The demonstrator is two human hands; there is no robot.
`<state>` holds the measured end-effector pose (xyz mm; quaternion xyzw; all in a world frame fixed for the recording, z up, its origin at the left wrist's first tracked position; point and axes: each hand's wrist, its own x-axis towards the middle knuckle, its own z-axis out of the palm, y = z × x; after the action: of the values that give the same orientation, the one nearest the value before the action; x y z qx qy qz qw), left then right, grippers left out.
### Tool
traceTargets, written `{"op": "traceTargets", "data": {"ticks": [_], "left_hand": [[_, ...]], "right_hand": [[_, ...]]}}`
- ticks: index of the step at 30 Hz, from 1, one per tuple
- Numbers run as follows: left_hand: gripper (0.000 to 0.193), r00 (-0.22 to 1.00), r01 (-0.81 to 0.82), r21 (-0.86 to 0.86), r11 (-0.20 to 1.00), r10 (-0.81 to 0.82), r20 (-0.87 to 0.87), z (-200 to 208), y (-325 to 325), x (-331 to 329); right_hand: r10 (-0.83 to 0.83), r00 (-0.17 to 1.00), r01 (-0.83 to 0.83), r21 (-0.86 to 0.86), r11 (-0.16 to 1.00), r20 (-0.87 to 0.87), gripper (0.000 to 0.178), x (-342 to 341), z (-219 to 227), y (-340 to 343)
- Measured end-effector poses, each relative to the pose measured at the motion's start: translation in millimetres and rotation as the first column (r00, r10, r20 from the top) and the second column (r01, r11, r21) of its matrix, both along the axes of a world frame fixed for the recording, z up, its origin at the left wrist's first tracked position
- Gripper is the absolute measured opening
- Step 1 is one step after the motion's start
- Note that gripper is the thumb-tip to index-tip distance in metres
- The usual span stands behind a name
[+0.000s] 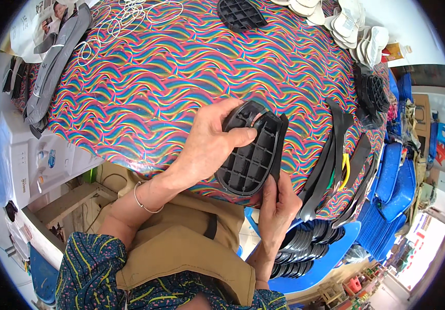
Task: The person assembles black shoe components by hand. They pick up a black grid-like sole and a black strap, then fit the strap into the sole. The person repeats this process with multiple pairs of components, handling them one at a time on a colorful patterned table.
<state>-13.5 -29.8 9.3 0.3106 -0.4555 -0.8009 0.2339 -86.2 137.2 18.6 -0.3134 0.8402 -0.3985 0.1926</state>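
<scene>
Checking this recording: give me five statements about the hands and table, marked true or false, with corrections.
1. The left hand holds a black gridded sole piece. True.
2. The right hand is empty. False: it pinches a black strip beside the piece.
3. The bracelet is on the right wrist. False: it circles the left wrist.
4. Another gridded sole piece lies toward the tabletop's far edge. True.
5. The tablecloth is plain white. False: it has multicoloured waves.

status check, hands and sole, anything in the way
Left grip on sole, thumb over its grid. Right grip pinching strip along sole's right edge. Loose strips off right, clear of sole.
</scene>
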Motion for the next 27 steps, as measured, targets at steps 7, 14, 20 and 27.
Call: {"op": "traceTargets", "data": {"ticks": [7,14,20,27], "left_hand": [[0.025,0.999,0.040,-0.049,0.998,-0.040,-0.003,-0.3,-6.9,2.2],[0.021,0.998,-0.056,-0.049,0.997,0.055,-0.032,3.3,0.7,0.5],[0.020,0.994,-0.105,-0.124,0.987,0.102,-0.029,5.3,4.6,-1.8],[0.020,0.987,-0.158,-0.255,0.954,0.159,-0.017,10.8,11.9,1.1]], "right_hand": [[-0.082,0.995,0.084,-0.036,0.996,0.053,0.010,11.7,5.0,1.9],[-0.066,0.986,0.076,-0.058,0.995,0.153,0.013,18.6,2.3,7.0],[-0.065,0.989,0.078,-0.090,0.993,0.134,0.019,24.2,1.2,3.7],[0.007,1.000,-0.004,-0.129,0.992,0.023,0.022,22.7,-3.4,8.4]]}}
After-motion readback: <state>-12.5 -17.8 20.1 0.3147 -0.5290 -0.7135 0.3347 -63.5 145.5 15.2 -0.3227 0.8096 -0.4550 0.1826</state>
